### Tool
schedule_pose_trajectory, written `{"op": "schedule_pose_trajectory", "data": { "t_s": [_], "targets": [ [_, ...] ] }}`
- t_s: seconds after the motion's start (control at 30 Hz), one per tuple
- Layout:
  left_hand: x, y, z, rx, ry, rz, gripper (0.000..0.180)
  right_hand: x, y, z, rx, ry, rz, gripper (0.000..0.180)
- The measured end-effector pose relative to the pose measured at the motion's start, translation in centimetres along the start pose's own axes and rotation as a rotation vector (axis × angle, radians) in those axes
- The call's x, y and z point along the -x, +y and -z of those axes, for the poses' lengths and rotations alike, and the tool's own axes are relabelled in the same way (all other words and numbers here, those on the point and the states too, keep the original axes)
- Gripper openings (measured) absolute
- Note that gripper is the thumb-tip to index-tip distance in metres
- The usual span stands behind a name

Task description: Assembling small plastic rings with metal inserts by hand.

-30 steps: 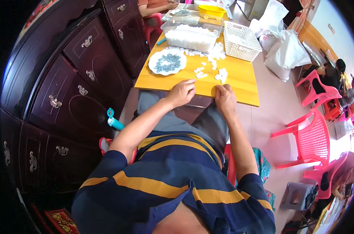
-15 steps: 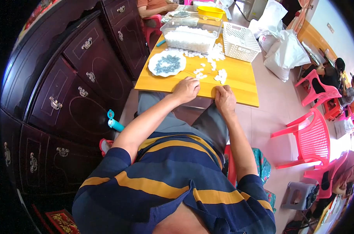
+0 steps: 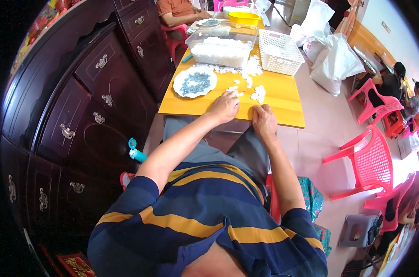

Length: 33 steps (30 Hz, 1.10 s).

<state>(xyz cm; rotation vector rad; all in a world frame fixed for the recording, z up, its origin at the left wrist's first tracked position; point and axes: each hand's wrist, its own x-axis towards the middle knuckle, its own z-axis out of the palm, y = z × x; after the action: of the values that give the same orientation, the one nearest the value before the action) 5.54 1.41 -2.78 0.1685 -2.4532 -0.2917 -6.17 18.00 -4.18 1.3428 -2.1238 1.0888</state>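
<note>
My left hand [image 3: 225, 107] rests low over the near part of the yellow tabletop [image 3: 283, 99], fingers curled, its tips at a few small white pieces [image 3: 232, 88]. At the near edge my right hand [image 3: 265, 121] is closed in a pinch; whatever it holds is hidden or too small to make out. Just beyond it lies a small heap of white pieces [image 3: 258, 94]. To the left stands a white scalloped plate [image 3: 178, 85] with small grey-blue parts [image 3: 195, 84] spread in a ring.
Behind, a clear plastic bin [image 3: 191, 42] full of white pieces stands beside a white perforated basket [image 3: 290, 64]. Past it are a yellow basin [image 3: 243, 18] and a seated person [image 3: 175, 11]. Dark cabinets [image 3: 122, 78] line the left; a pink chair [image 3: 371, 159] and white sacks [image 3: 334, 64] are right.
My left hand has shifted slightly right, over some of the loose white pieces. My right hand keeps its place at the table edge. The whole view has moved a little.
</note>
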Motion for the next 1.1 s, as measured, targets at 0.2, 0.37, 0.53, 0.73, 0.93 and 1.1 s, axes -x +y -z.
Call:
{"op": "schedule_pose_trajectory", "data": {
  "t_s": [0.2,0.37,0.53,0.73,0.93,1.1],
  "targets": [
    [-1.7,0.1,-0.6,-0.136,-0.039,0.004,0.02,0.1,0.1,-0.1,-0.019,0.0,0.008,0.011],
    [-1.7,0.7,-0.5,-0.167,-0.201,0.031,0.023,0.0,0.1,-0.2,-0.021,0.001,0.002,0.011],
    [0.4,2.1,0.1,0.011,-0.133,-0.011,0.026,0.1,0.2,-0.3,-0.015,-0.001,-0.009,0.011],
    [1.9,1.0,1.5,-0.013,-0.063,0.016,0.026,0.2,0.0,-0.2,-0.013,-0.005,-0.003,0.01],
    [2.0,0.7,1.5,-0.008,0.055,-0.065,0.018,0.1,-0.3,0.1,-0.024,-0.02,-0.012,0.01],
    [3.8,1.3,2.2,0.085,0.141,-0.028,0.011,0.0,-0.3,0.2,-0.032,-0.029,-0.019,0.011]
  ]
}}
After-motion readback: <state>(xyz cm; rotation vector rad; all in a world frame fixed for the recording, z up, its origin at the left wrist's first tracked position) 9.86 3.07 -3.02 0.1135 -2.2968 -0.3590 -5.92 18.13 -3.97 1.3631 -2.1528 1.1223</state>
